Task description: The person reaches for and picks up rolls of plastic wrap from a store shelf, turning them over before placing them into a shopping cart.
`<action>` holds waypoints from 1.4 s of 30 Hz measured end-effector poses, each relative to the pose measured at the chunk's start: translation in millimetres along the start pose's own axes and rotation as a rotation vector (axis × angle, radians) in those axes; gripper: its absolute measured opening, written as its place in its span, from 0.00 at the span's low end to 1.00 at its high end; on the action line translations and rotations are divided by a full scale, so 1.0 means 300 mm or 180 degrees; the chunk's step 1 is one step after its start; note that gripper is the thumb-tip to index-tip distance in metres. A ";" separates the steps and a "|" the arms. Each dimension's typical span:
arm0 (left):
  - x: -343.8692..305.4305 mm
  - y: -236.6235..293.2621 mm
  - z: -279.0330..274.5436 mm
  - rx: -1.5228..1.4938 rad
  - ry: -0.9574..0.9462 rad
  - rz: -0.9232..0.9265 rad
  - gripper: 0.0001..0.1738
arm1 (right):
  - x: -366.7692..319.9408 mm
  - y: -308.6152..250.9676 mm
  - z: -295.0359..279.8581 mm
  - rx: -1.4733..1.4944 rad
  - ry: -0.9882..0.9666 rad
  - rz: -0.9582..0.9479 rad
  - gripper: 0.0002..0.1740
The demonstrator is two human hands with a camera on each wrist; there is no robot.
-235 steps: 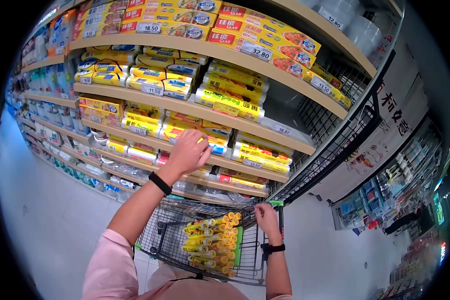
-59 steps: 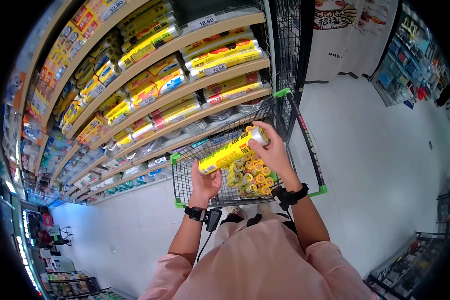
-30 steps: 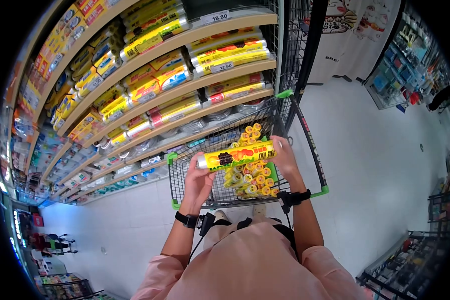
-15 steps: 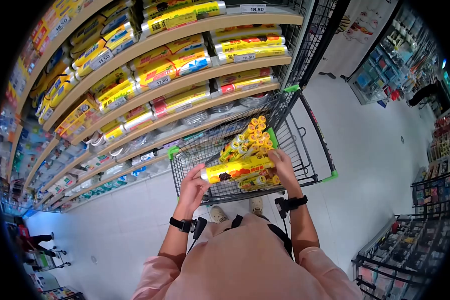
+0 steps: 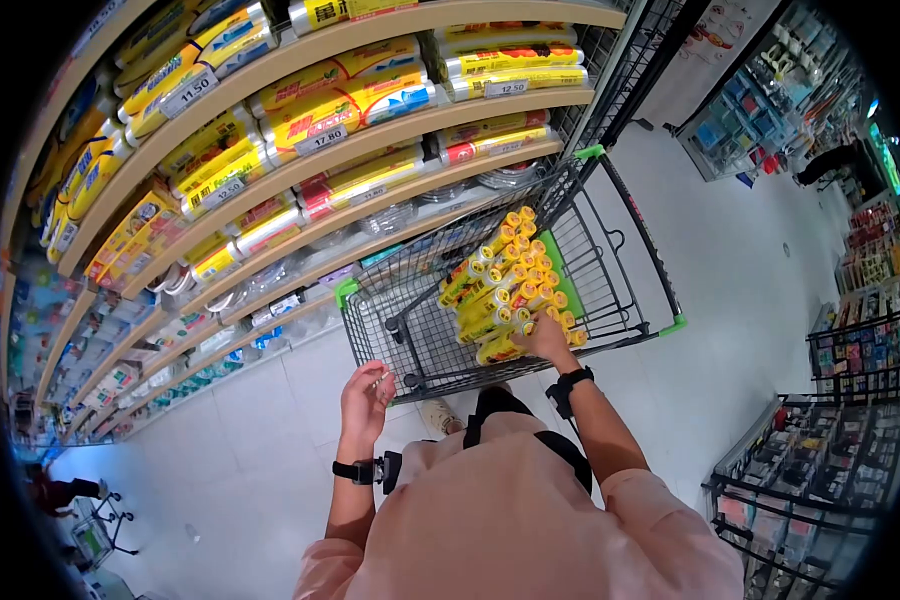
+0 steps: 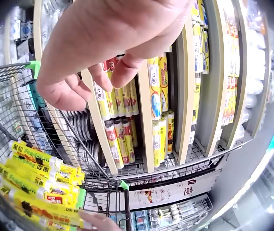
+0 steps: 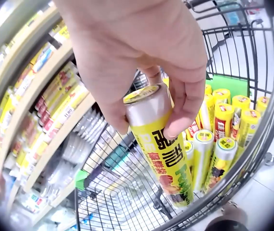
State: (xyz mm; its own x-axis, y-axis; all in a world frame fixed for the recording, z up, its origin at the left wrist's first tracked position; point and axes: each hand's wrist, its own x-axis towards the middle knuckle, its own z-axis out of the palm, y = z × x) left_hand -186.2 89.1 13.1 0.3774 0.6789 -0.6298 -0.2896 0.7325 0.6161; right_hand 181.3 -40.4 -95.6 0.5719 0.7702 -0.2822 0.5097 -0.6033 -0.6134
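My right hand (image 5: 547, 340) is at the near right end of the pile of yellow rolls (image 5: 510, 270) in the cart. In the right wrist view, that hand (image 7: 142, 62) grips one yellow roll (image 7: 163, 154) by its silver end, thumb and fingers around it, beside other rolls (image 7: 223, 118) standing close together. My left hand (image 5: 367, 400) is raised just outside the cart's near left side, fingers loosely bent, holding nothing. The left wrist view shows this hand (image 6: 113, 43) in front of the shelves, with the rolls (image 6: 36, 175) lower left.
The wire cart (image 5: 410, 320) stands along shelves (image 5: 340, 140) stocked with yellow rolls and boxes. Its handle (image 5: 635, 230) is on the right. A rack of small goods (image 5: 810, 470) stands at lower right, and another cart (image 5: 95, 540) is far left.
The roll that both hands held level over the cart is now down at the pile, held by my right hand alone. My left hand has let go and moved back to the left.
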 end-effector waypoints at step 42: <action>0.186 0.097 0.266 -0.0143 0.0119 -0.0093 0.10 | 0.308 0.366 0.474 -0.1519 -0.1794 0.1032 0.26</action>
State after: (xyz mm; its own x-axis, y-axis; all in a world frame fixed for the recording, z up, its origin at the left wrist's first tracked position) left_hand -103.3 144.3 33.6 0.3535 0.6579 -0.6650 -0.3185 0.7531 0.5757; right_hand 198.7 -6.1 -294.0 0.3931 0.4534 -0.8000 0.6665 -0.7398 -0.0918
